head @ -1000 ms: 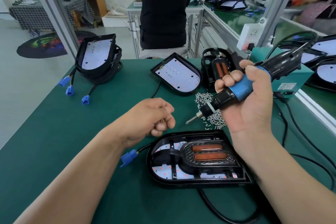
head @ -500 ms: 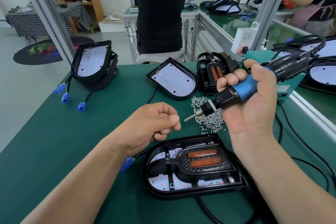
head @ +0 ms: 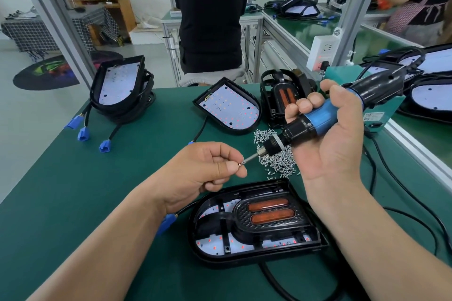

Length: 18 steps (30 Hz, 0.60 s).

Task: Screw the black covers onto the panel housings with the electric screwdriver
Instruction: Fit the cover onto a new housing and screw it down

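I see my left hand [head: 208,168] pinching a small screw [head: 240,164] between thumb and forefinger, right at the tip of the screwdriver [head: 318,120]. The screw is tiny and hard to make out. My right hand [head: 335,144] is wrapped around the blue grip and hides part of the screw pile [head: 276,156]. The housing [head: 203,255] with its black cover [head: 241,215] lies on the green table [head: 73,190], just in front of both hands. Its cable [head: 276,283] is cut off below. Behind the table is a person in black [head: 210,27], the head hidden by the frame bar.
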Each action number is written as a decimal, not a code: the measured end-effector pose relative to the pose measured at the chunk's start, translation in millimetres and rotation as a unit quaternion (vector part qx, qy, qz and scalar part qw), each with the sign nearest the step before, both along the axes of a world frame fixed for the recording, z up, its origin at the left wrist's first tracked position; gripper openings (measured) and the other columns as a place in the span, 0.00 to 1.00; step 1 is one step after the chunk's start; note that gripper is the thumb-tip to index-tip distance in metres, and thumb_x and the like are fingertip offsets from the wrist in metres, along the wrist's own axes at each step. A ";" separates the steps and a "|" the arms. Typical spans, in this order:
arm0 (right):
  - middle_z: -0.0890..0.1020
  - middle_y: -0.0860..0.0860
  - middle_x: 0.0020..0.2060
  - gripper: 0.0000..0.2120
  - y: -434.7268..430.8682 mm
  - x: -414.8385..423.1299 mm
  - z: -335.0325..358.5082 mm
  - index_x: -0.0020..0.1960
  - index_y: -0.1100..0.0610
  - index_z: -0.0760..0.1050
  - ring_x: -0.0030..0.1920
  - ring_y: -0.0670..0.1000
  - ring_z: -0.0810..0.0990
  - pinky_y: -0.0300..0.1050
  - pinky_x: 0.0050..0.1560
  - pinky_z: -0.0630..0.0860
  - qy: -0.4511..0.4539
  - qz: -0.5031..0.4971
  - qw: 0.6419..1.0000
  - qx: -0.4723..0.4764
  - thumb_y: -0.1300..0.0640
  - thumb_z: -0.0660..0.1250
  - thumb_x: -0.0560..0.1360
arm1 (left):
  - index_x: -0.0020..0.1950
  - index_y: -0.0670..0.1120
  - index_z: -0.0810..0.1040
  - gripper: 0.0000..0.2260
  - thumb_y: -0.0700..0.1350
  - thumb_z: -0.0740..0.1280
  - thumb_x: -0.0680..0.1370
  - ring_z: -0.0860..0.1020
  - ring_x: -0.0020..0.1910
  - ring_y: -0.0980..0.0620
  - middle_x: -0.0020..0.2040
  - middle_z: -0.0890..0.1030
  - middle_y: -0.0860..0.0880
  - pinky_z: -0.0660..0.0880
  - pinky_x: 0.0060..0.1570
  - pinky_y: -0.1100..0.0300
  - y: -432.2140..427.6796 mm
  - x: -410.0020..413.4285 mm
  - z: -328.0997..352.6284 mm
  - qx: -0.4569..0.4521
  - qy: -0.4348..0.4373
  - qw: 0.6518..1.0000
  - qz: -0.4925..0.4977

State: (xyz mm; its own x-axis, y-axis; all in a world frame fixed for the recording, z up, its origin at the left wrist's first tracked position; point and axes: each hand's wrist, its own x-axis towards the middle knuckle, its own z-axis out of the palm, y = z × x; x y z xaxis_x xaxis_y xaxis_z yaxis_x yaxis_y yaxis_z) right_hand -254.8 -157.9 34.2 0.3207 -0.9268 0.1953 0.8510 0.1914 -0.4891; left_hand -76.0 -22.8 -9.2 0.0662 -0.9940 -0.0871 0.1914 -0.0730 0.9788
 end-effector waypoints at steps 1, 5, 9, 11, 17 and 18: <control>0.74 0.50 0.37 0.03 0.4 0.5 0.0 0.55 0.57 0.74 0.35 0.50 0.74 0.47 0.46 0.78 0.000 0.002 1.000 0.001 0.58 0.64 0.82 | 0.53 0.39 0.81 0.05 0.36 0.71 0.77 0.66 0.31 0.55 0.47 0.85 0.39 0.66 0.29 0.66 0.3 -0.6 0.3 -0.001 -0.003 1.000 0.000; 0.74 0.50 0.36 0.03 1.2 1.6 0.7 0.54 0.57 0.74 0.35 0.50 0.74 0.47 0.46 0.77 0.005 0.007 1.000 -0.002 0.59 0.64 0.82 | 0.52 0.42 0.82 0.04 0.37 0.72 0.77 0.67 0.31 0.55 0.46 0.85 0.39 0.66 0.30 0.66 1.1 -0.1 0.7 -0.006 -0.009 1.000 -0.006; 0.74 0.50 0.37 0.02 1.3 0.8 0.0 0.55 0.56 0.73 0.35 0.49 0.74 0.47 0.46 0.77 0.019 0.009 1.000 -0.004 0.59 0.64 0.82 | 0.50 0.49 0.85 0.06 0.38 0.72 0.78 0.70 0.31 0.55 0.46 0.86 0.40 0.67 0.31 0.66 1.9 0.2 1.1 -0.013 -0.036 0.999 -0.015; 0.74 0.50 0.37 0.01 1.4 0.8 -0.6 0.54 0.56 0.73 0.35 0.49 0.74 0.46 0.45 0.78 0.034 0.008 0.999 -0.007 0.59 0.65 0.83 | 0.49 0.52 0.85 0.07 0.40 0.73 0.78 0.73 0.33 0.56 0.46 0.87 0.41 0.68 0.32 0.67 2.5 -0.5 1.8 -0.011 -0.072 0.997 -0.013; 0.75 0.50 0.37 0.08 4.3 4.0 -2.5 0.56 0.56 0.71 0.36 0.49 0.75 0.47 0.47 0.78 0.097 -0.022 0.995 -0.021 0.54 0.68 0.84 | 0.50 0.56 0.84 0.06 0.48 0.75 0.75 0.84 0.43 0.54 0.47 0.89 0.45 0.77 0.45 0.66 4.3 -2.2 3.7 -0.021 -0.191 0.981 0.016; 0.75 0.50 0.38 0.10 5.2 4.1 -2.5 0.57 0.56 0.70 0.36 0.49 0.76 0.47 0.47 0.79 0.099 -0.028 0.994 -0.024 0.53 0.69 0.83 | 0.50 0.56 0.84 0.06 0.48 0.75 0.74 0.85 0.45 0.53 0.47 0.89 0.46 0.78 0.49 0.64 4.1 -2.5 3.4 -0.026 -0.200 0.979 0.019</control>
State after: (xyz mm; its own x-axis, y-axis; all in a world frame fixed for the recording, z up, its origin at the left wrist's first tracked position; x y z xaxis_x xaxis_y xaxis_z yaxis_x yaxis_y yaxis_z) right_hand -250.8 -152.7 31.7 0.3048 -0.9356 0.1785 0.7457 0.1178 -0.6557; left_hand -78.5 -18.7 -5.8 0.1211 -0.9926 0.0035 -0.2072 -0.0218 0.9781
